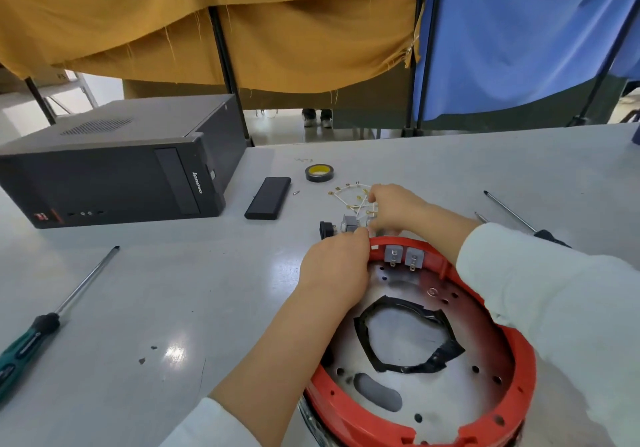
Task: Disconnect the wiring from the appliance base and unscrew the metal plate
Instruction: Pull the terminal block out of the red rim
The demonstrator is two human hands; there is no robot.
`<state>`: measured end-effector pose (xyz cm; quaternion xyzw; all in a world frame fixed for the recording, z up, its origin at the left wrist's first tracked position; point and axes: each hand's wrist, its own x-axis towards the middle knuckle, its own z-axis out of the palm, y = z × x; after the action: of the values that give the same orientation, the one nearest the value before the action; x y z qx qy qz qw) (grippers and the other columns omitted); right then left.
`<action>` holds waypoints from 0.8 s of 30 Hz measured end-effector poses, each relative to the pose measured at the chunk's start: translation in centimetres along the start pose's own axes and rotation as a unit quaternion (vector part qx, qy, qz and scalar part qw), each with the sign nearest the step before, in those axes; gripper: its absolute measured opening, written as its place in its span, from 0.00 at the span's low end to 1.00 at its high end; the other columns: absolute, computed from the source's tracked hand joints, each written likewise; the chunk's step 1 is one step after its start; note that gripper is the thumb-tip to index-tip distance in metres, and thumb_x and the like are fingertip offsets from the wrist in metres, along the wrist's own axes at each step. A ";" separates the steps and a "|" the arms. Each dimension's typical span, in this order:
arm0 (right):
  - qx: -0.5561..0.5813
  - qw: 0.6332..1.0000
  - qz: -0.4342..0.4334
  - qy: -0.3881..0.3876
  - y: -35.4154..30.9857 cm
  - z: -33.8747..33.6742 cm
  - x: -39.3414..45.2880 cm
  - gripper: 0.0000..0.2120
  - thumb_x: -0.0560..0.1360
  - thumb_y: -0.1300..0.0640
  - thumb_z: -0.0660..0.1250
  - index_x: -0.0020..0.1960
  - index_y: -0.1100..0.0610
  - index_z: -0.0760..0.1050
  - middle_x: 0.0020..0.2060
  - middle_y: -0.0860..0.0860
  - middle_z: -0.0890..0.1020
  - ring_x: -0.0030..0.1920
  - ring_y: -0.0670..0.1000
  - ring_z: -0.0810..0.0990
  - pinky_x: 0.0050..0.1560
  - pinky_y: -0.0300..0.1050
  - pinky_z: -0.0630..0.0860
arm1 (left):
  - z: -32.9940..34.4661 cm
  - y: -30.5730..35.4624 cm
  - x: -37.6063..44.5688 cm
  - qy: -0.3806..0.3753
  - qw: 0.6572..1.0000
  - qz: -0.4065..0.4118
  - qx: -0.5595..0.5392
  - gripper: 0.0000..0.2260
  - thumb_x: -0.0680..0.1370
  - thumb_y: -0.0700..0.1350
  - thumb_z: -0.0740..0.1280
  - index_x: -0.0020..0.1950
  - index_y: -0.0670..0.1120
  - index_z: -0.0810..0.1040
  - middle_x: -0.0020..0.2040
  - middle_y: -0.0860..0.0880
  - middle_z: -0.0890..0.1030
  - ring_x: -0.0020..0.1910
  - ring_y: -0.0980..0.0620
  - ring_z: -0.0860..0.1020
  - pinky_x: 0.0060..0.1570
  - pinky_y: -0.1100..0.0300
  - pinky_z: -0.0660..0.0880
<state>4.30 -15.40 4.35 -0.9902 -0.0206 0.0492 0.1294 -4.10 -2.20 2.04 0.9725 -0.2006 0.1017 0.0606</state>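
Beyond base rim [485, 311] | wiring [349, 197] | pinched by both grips: left [334, 266], right [394, 211]

The only legible text is the brand name "lenovo", in pale letters on the dark front panel of the computer case [114, 166], which lies on its side on the tabletop [173, 290]; the word therefore runs down the panel, beside the drive bay cover. A small red badge sits at the lower left corner of that front, but its print is too small to read. No other writing, number or sign can be made out.
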 end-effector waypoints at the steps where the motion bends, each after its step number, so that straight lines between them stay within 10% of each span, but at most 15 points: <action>1: 0.027 1.000 0.002 0.006 0.2 0.0 0.1 0.22 0.70 0.61 0.72 0.62 0.62 0.71 0.56 0.59 0.77 0.48 0.59 0.81 0.45 0.50 0.79 | 0.0 0.0 0.0 0.003 1.000 0.000 0.000 0.11 0.75 0.37 0.60 0.56 0.45 0.68 0.52 0.44 0.78 0.49 0.42 0.77 0.37 0.55 0.63; 7: 0.067 0.994 0.027 -0.082 1.1 -0.5 -0.2 0.23 0.72 0.64 0.70 0.65 0.63 0.69 0.39 0.55 0.74 0.41 0.56 0.77 0.34 0.47 0.78 | 0.2 0.0 0.1 0.007 1.000 0.000 -0.004 0.10 0.75 0.38 0.60 0.55 0.45 0.68 0.52 0.45 0.78 0.49 0.42 0.77 0.37 0.55 0.64; 18: -0.055 0.997 0.032 0.039 2.3 1.2 0.7 0.14 0.71 0.52 0.69 0.57 0.49 0.75 0.56 0.49 0.78 0.55 0.54 0.77 0.46 0.45 0.71 | 0.2 0.1 0.2 0.004 1.000 -0.001 0.003 0.10 0.75 0.38 0.61 0.56 0.45 0.68 0.52 0.44 0.78 0.49 0.42 0.77 0.37 0.55 0.65; 24: -0.017 0.998 -0.009 0.057 2.2 0.0 -0.4 0.22 0.75 0.50 0.64 0.68 0.51 0.65 0.53 0.51 0.77 0.42 0.53 0.75 0.42 0.44 0.70 | 0.2 0.0 0.2 0.002 1.000 -0.015 -0.002 0.12 0.75 0.38 0.60 0.57 0.46 0.68 0.53 0.44 0.78 0.49 0.42 0.77 0.38 0.55 0.66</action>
<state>3.96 -17.59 3.81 -0.9932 -0.0234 -0.0086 0.1137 -3.91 -2.33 1.90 0.9750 -0.1862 0.1024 0.0649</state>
